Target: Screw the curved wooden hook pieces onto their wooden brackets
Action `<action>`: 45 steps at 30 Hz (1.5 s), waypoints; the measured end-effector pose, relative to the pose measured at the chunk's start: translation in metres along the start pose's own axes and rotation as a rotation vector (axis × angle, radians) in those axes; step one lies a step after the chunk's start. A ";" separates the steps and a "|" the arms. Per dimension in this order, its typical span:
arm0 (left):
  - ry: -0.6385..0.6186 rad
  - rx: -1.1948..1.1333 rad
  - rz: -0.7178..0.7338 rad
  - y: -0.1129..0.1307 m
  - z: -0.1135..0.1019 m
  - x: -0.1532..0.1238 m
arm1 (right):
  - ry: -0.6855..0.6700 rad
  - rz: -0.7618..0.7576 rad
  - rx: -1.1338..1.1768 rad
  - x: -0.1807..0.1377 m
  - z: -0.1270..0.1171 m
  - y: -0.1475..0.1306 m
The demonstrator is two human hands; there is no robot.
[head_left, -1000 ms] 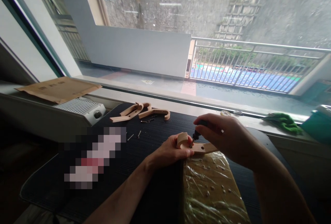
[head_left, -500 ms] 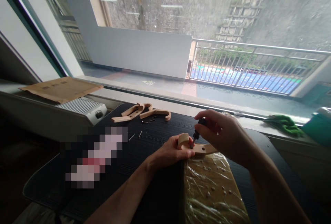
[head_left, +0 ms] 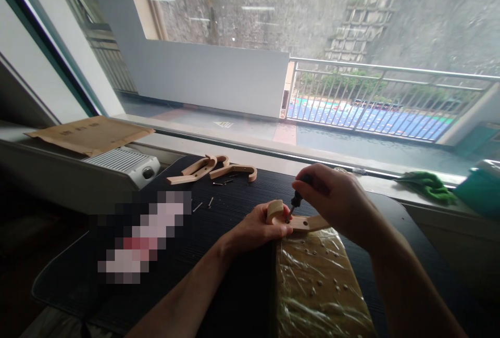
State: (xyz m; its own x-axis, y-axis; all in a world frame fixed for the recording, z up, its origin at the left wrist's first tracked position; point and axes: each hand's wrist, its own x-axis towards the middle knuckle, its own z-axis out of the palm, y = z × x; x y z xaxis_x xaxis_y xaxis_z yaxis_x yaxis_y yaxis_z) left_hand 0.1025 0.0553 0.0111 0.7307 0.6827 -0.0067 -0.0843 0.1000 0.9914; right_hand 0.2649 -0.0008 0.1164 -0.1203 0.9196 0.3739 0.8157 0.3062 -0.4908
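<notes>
My left hand (head_left: 255, 227) is closed round the curled end of a wooden hook (head_left: 300, 223), which lies across the far end of a tape-wrapped block (head_left: 316, 280). In my right hand (head_left: 326, 187) is a black-handled screwdriver (head_left: 296, 201), gripped by its handle. It tilts down to the left, its tip at the hole beside the curl; whether a screw sits there is too small to tell. A second hole shows farther along the hook. Several small holes or specks dot the block's wrapped top.
More wooden hooks (head_left: 234, 171) lie at the back of the black table (head_left: 156, 296), with several loose screws (head_left: 211, 202) near them. A blurred patch covers something at left. Behind stand a white slatted unit (head_left: 125, 163), a brown envelope (head_left: 91, 134) and a green cloth (head_left: 425, 187).
My right fingers have shifted slightly round the screwdriver handle. The hook and my left hand keep their places on the block; the whole view has drifted a little.
</notes>
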 end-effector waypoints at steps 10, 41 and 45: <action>0.018 0.023 -0.010 0.001 0.001 -0.001 | -0.078 -0.037 0.038 -0.002 -0.001 0.009; 0.001 -0.034 -0.010 -0.004 -0.001 0.001 | 0.044 -0.017 -0.010 0.005 0.011 0.010; -0.015 -0.028 -0.007 -0.001 -0.002 0.001 | -0.005 -0.025 -0.026 0.006 0.010 0.007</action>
State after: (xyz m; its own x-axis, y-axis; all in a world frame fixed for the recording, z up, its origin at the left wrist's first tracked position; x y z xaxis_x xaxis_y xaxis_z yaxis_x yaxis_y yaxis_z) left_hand 0.1014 0.0573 0.0094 0.7416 0.6707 -0.0114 -0.0980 0.1251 0.9873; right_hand 0.2637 0.0096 0.1072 -0.1438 0.9129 0.3819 0.8268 0.3229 -0.4605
